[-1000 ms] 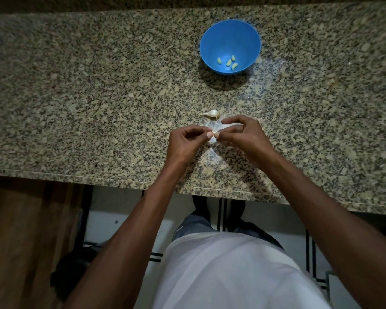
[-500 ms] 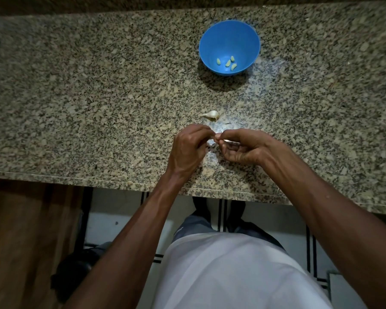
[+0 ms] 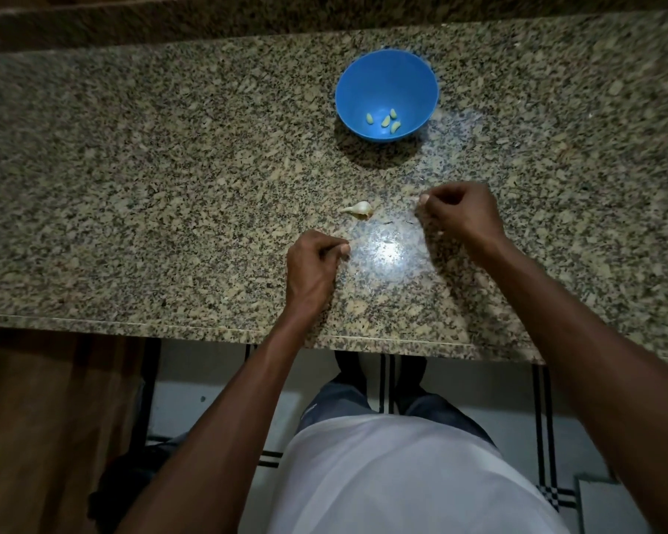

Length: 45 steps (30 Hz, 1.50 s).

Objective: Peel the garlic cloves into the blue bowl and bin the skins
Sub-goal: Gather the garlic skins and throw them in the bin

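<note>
On granite counter (image 3: 132, 186), my left hand (image 3: 313, 267) curled, contents hidden, cannot tell grip. Unpeeled garlic clove (image 3: 359, 209) lies between hands. Blue bowl (image 3: 421, 82) beyond holds four peeled cloves (image 3: 385, 120). My right hand (image 3: 461, 213) curled, contents unclear.

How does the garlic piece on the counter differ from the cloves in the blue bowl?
The garlic piece lies alone on the granite counter; the four cloves lie together in the blue bowl. The piece looks whitish with a pointed tail, apparently unpeeled; the cloves look smooth, pale yellow-green. The piece appears larger. No hand touches either.
</note>
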Available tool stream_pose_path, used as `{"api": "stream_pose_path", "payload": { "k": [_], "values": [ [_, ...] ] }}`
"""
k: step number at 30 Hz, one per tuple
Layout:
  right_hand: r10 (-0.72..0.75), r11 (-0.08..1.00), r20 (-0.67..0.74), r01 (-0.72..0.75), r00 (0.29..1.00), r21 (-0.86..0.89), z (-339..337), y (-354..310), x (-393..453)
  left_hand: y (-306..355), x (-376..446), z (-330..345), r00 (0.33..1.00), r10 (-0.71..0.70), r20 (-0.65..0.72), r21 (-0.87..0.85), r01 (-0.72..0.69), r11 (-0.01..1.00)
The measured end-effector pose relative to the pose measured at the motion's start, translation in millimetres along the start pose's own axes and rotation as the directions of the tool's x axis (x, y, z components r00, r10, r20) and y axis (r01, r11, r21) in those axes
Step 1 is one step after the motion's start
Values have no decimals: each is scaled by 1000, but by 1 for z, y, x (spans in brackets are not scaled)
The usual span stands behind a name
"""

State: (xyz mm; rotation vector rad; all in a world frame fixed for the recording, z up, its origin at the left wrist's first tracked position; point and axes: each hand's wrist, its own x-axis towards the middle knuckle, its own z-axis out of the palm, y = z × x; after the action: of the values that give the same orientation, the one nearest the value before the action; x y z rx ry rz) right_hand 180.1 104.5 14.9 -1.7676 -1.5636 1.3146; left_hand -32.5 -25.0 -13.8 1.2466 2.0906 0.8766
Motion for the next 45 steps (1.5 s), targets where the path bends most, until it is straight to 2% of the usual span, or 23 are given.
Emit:
{"api": "stream_pose_path", "payload": {
  "k": [4,8,12,16,19,21,25,28,31,33,35,38,41,43,45],
  "values": [
    [-40,997,-65,35,997,-75,-9,2,36,-2,5,3,995,51,89,113,-61,992],
    [-69,986,-40,61,997,-157,-13,3,41,-1,4,2,991,52,122,89,-64,994],
    [-187,958,-117,155,975,-241,-8,2,11,-1,5,-3,990,106,92,86,-114,990],
    [-251,918,17,244,968,-314,14,10,-14,0,13,-10,993,59,104,87,-68,994],
    [-320,854,85,326,944,-407,37,9,-21,1,21,-11,991,81,108,89,-90,992],
    [-365,803,135,385,921,-455,53,6,-26,3,27,-9,983,135,125,116,-150,982],
    [-348,777,267,436,899,-455,72,13,-41,1,29,-3,928,249,278,192,-308,932],
    [-349,764,293,452,890,-461,69,13,-49,-3,20,-6,884,320,340,170,-393,904],
    [-357,776,205,411,911,-478,58,1,-42,-6,22,-11,920,296,256,151,-341,928],
    [-379,732,214,433,900,-525,60,-3,-36,-5,30,-13,928,254,272,189,-311,931],
    [-394,689,262,472,881,-550,70,-6,-39,-6,35,-11,891,280,357,225,-373,900],
    [-396,691,305,500,866,-522,87,3,-53,-14,31,-12,831,328,448,205,-453,868],
    [-342,735,304,455,889,-503,87,13,-65,-27,22,-19,845,321,427,117,-403,907],
    [-307,769,246,392,919,-506,79,15,-67,-30,20,-23,860,282,424,128,-366,922],
    [-283,779,201,347,938,-522,74,14,-66,-28,20,-24,842,268,469,175,-386,906]
  ]
}}
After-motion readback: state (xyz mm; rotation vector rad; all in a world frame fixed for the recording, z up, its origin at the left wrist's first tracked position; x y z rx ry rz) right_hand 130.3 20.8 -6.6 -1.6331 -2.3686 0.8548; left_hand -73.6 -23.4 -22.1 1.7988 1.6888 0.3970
